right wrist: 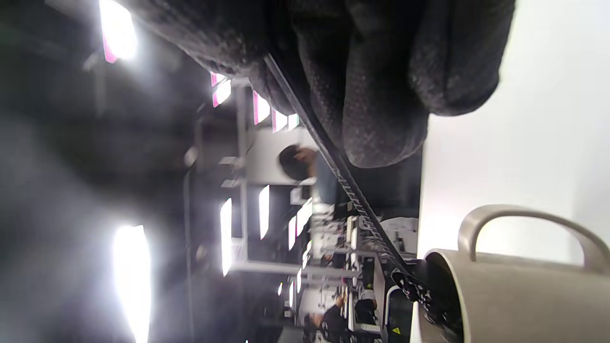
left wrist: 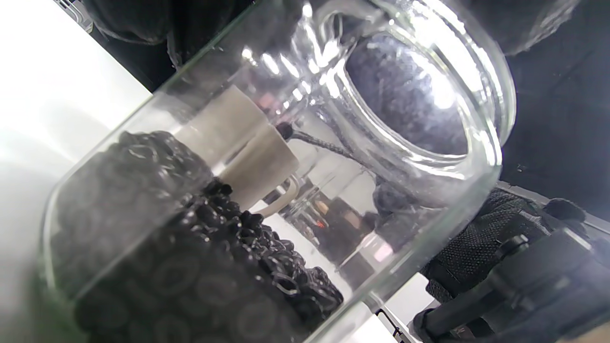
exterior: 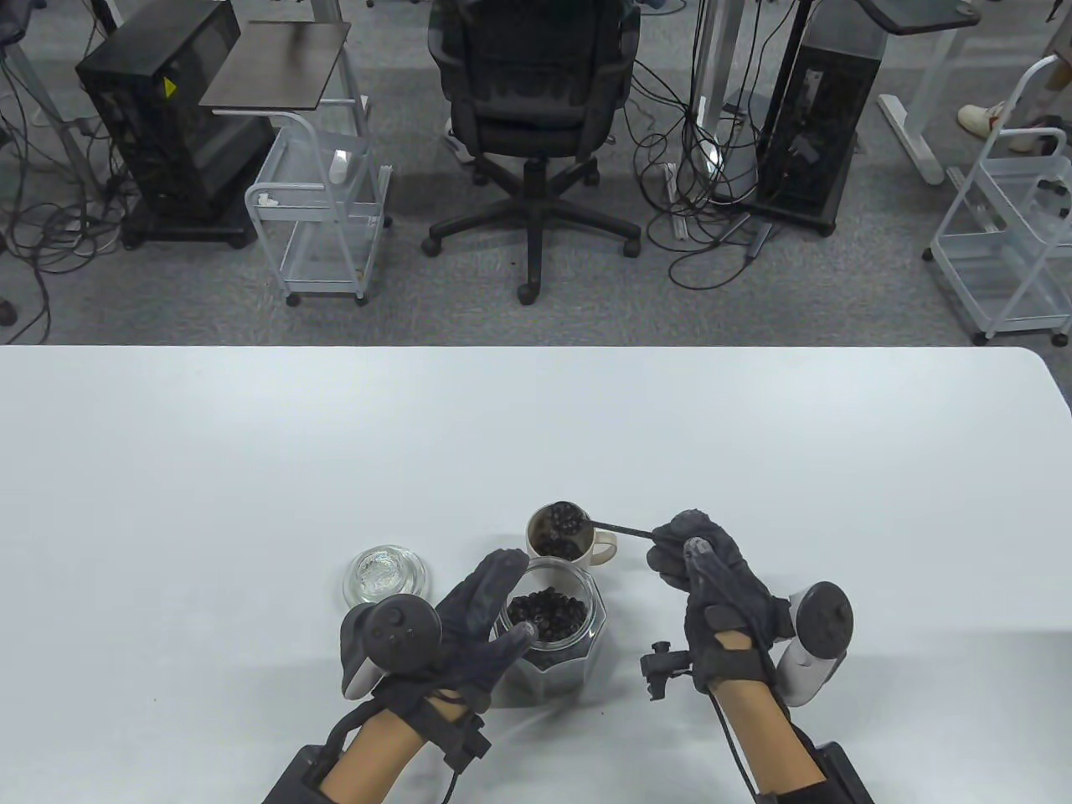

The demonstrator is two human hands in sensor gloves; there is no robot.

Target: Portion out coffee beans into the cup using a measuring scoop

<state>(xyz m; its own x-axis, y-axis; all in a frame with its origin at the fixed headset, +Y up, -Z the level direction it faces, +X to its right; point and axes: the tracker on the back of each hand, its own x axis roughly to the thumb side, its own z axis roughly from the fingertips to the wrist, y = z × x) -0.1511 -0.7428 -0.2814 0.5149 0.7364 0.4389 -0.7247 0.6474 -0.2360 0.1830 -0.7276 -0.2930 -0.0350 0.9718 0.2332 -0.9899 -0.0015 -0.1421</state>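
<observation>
A faceted glass jar (exterior: 557, 641) partly filled with coffee beans (exterior: 546, 615) stands near the table's front. My left hand (exterior: 481, 620) grips its left side, fingers and thumb curled round the glass; the jar (left wrist: 267, 190) fills the left wrist view. Just behind it stands a beige cup (exterior: 565, 536) with beans inside. My right hand (exterior: 691, 548) pinches the handle of a black measuring scoop (exterior: 607, 526), whose bowl of beans hangs over the cup's mouth. In the right wrist view the scoop handle (right wrist: 348, 183) runs from my fingers (right wrist: 381, 95) down to the cup (right wrist: 519, 295).
The jar's glass lid (exterior: 383, 574) lies on the white table (exterior: 251, 469) left of the jar. Beyond the table's far edge stand an office chair (exterior: 532, 109), wire carts and computer towers on the floor.
</observation>
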